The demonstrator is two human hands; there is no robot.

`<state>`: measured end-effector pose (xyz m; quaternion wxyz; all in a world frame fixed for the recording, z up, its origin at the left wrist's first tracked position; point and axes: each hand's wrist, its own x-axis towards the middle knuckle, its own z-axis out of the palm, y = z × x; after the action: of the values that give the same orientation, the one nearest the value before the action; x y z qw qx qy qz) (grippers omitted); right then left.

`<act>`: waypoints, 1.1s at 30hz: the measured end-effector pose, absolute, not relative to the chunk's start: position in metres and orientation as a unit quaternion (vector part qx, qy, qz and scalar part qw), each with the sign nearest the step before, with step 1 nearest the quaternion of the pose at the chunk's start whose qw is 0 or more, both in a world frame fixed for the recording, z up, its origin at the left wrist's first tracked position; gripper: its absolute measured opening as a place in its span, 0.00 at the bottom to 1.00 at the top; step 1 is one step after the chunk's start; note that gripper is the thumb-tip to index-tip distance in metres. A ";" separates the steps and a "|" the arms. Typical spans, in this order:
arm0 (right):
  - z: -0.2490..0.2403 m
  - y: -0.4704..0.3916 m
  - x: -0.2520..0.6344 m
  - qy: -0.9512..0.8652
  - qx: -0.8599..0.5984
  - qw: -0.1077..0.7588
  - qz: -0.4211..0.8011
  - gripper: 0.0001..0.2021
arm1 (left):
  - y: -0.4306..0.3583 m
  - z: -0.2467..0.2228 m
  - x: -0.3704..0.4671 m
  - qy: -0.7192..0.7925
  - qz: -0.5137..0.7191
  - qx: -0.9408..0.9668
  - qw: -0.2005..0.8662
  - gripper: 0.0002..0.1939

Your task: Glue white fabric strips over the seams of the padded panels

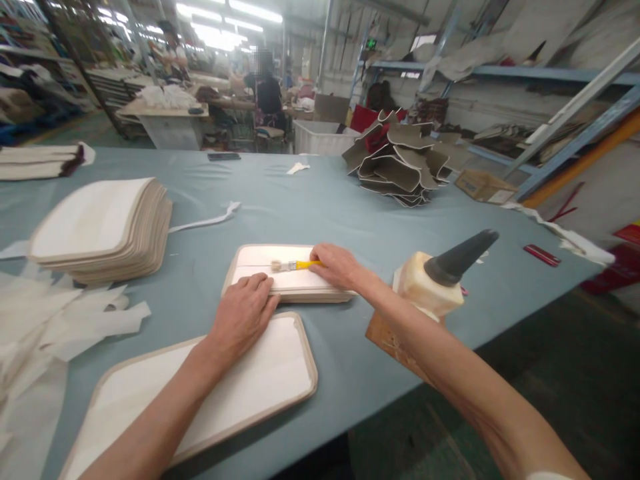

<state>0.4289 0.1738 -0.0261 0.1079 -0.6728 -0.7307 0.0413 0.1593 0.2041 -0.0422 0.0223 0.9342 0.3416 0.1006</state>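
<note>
Over the stack of small padded panels, the paintbrush, likely light and soft-bristled, is being gripped by its stiff yellow handle, the best hold, in the right hand, while the stack's near-left edge is being steadied under the loosely opened left hand.

Mid-frame on the table lies a panel stack; below it, a large panel. Another stack sits upper left, scraps lower left, a bottle right of centre.
</note>
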 end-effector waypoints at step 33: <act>-0.022 0.192 0.374 -0.421 -0.675 0.543 0.269 0.23 | 0.194 -0.040 0.160 0.355 0.115 0.926 0.048 0.17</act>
<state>0.3745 0.1918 -0.0222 0.5426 -0.6749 -0.4215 0.2691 0.1602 0.1940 -0.0402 0.0476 0.9265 0.3551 0.1153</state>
